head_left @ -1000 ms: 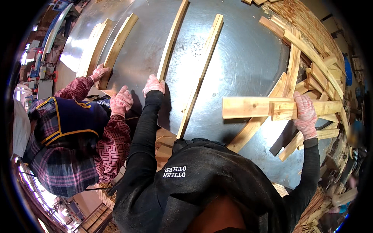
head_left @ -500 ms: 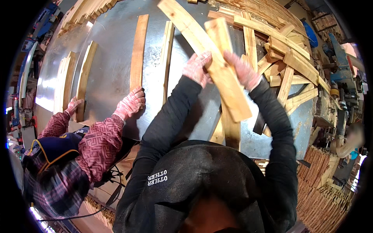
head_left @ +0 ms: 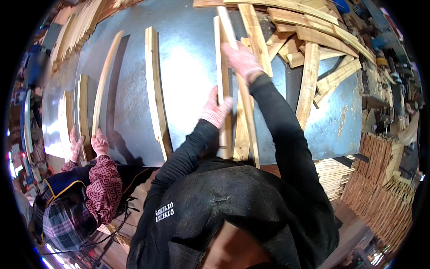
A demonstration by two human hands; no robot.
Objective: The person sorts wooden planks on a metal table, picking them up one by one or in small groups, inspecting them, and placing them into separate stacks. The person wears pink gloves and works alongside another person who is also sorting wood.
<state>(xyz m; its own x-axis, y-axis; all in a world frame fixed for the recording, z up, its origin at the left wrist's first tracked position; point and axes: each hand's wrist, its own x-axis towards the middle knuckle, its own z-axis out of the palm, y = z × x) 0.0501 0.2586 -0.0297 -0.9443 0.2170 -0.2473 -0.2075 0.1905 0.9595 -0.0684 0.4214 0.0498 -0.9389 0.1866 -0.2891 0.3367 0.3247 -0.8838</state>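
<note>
- My left hand (head_left: 216,110) had its fingers clenched on a long wooden slat (head_left: 222,85) lying across the grey metal counter (head_left: 188,76).
- My right hand (head_left: 242,60) gripped a second slat (head_left: 244,112) just beside it.
- Beyond the slats, loose boards (head_left: 309,54) were heaped.
- At the counter's left edge, a co-worker's hands (head_left: 89,143) pressed another slat.

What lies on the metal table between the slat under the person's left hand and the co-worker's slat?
In the head view, one loose wooden slat lies there, bare metal table on either side.
</note>
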